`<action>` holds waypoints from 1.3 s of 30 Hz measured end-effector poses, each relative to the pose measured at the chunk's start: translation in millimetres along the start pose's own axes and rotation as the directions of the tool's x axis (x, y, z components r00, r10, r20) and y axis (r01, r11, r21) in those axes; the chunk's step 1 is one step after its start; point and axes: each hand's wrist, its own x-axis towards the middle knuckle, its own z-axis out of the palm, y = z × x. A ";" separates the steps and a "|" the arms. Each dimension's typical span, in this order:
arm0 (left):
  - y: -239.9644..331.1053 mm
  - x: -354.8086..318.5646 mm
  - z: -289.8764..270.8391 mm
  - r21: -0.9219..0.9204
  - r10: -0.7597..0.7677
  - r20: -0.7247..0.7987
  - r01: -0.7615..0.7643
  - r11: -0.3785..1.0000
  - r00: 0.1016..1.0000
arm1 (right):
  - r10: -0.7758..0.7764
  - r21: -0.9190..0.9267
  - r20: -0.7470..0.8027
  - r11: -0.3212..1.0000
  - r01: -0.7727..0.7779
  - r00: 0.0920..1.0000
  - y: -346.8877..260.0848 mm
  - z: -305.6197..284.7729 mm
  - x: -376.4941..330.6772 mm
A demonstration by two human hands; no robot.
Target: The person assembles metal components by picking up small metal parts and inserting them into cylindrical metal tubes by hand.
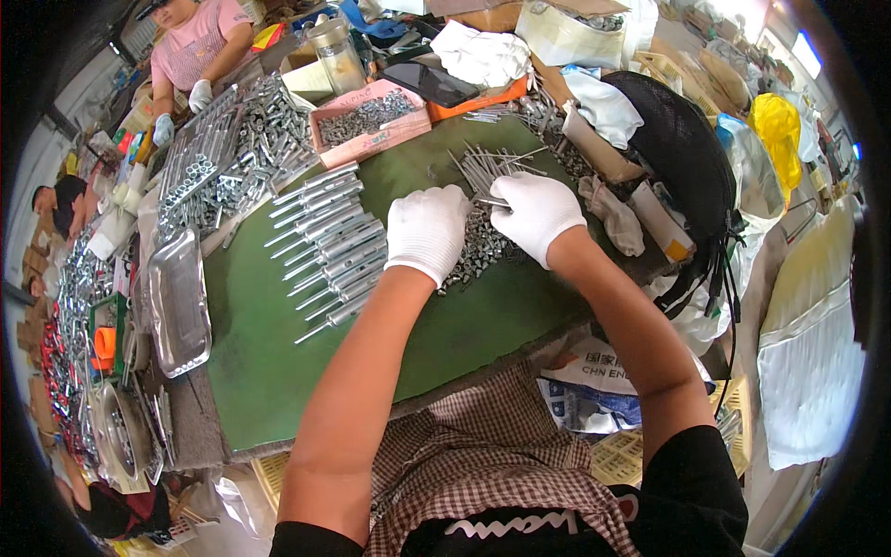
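My left hand (427,232), in a white knit glove, is closed with its fingers curled in; whatever is in them is hidden. Just to its right, my right hand (536,215), gloved alike, pinches a short grey metal piece (490,200) that points toward the left hand. Beneath and between both hands lies a pile of small metal fittings (483,246). Loose thin metal rods (492,165) are heaped just beyond my fingers. Left of my left hand, silver metal tubes (334,227) with thin rods sticking out lie side by side on the green mat (269,381).
A pink box (369,121) of small metal parts stands at the back, near a dark phone (429,84). Metal tubes (269,121) are heaped far left, above a metal tray (179,302). A black mesh bag (673,148) hangs at right. Another person (200,51) works far left.
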 end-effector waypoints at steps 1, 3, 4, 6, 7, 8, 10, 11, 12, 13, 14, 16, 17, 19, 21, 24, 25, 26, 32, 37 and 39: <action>-1.4 -1.0 1.1 0.007 0.066 -0.021 -0.066 0.998 0.998 | 0.010 -0.008 0.003 1.000 -0.010 1.000 0.4 -1.0 1.1; -4.9 -1.7 0.6 0.014 0.129 -0.042 -0.128 0.992 0.991 | 0.017 -0.016 0.007 1.000 -0.017 1.000 1.5 -1.9 1.4; -7.9 -1.2 -1.3 -0.052 0.175 -0.133 -0.183 0.982 0.976 | 0.021 0.020 0.004 1.000 -0.021 1.000 2.6 -2.1 1.4; -15.1 -1.1 -8.7 -0.229 0.271 -0.330 -0.355 0.906 0.904 | 0.025 0.058 0.004 0.998 -0.025 1.000 2.4 -5.6 2.6; -18.1 -1.2 -13.5 -0.229 0.269 -0.328 -0.353 0.907 0.905 | 0.030 0.137 0.024 0.990 -0.033 0.999 0.9 -12.2 5.2; -20.8 -1.4 -18.3 -0.297 0.286 -0.324 -0.384 0.874 0.902 | 0.034 0.214 0.045 0.976 -0.043 0.998 -1.3 -17.1 6.6; -18.7 -4.7 -27.7 -0.397 0.276 -0.349 -0.408 0.822 0.895 | 0.026 0.292 0.028 0.956 -0.033 0.999 -5.6 -20.2 6.1; -18.7 -6.8 -28.1 -0.397 0.273 -0.350 -0.406 0.823 0.896 | 0.022 0.367 0.010 0.930 -0.024 1.000 -7.5 -21.2 6.1; -18.7 -9.2 -28.8 -0.427 0.243 -0.342 -0.380 0.821 0.908 | 0.029 0.370 0.051 0.928 -0.046 0.998 -9.2 -22.7 6.2; -19.0 -11.8 -29.3 -0.457 0.212 -0.333 -0.354 0.816 0.919 | 0.026 0.371 0.052 0.928 -0.043 0.998 -10.1 -22.2 5.7; -21.3 -14.9 -28.1 -0.456 0.209 -0.334 -0.352 0.817 0.919 | 0.012 0.337 0.061 0.941 -0.032 0.998 -10.6 -21.1 4.2; -26.8 -22.3 -27.2 -0.385 0.198 -0.237 -0.279 0.880 0.951 | -0.004 0.256 0.114 0.966 -0.025 0.994 -10.0 -20.1 1.3; -27.8 -27.0 -26.0 -0.384 0.195 -0.240 -0.277 0.881 0.951 | -0.009 0.256 0.113 0.967 -0.021 0.994 -8.3 -18.4 -1.1; -26.1 -36.4 -23.2 -0.268 0.231 -0.080 -0.244 0.932 0.970 | -0.022 0.246 0.110 0.969 -0.005 0.994 -6.7 -14.9 -7.0; -24.6 -44.0 -23.3 -0.196 0.230 -0.018 -0.229 0.954 0.973 | -0.021 0.242 0.129 0.970 -0.011 0.991 -7.3 -14.2 -14.6; -24.7 -53.5 -26.7 -0.125 0.234 0.097 -0.221 0.967 0.968 | -0.024 0.243 0.108 0.970 -0.002 0.994 -5.7 -8.6 -25.2; -26.0 -56.2 -25.0 -0.125 0.229 0.096 -0.216 0.968 0.969 | -0.029 0.243 0.111 0.970 0.001 0.993 -8.4 -9.0 -27.4; -27.6 -58.6 -22.0 -0.134 0.236 0.067 -0.226 0.965 0.969 | 0.011 0.205 0.146 0.978 -0.041 0.989 -11.3 -10.3 -29.3; -26.6 -65.4 -16.8 -0.153 0.242 0.042 -0.233 0.960 0.969 | 0.008 0.152 0.090 0.988 -0.021 0.996 -15.4 2.2 -38.9; -41.6 -60.9 -29.1 -0.183 0.224 -0.087 -0.236 0.954 0.971 | -0.042 0.139 0.064 0.990 0.032 0.997 -14.4 -5.1 -24.6; -52.0 -51.2 -34.8 -0.200 0.114 -0.228 -0.161 0.966 0.967 | -0.031 0.151 -0.038 0.988 0.036 0.999 -10.3 -7.1 -7.4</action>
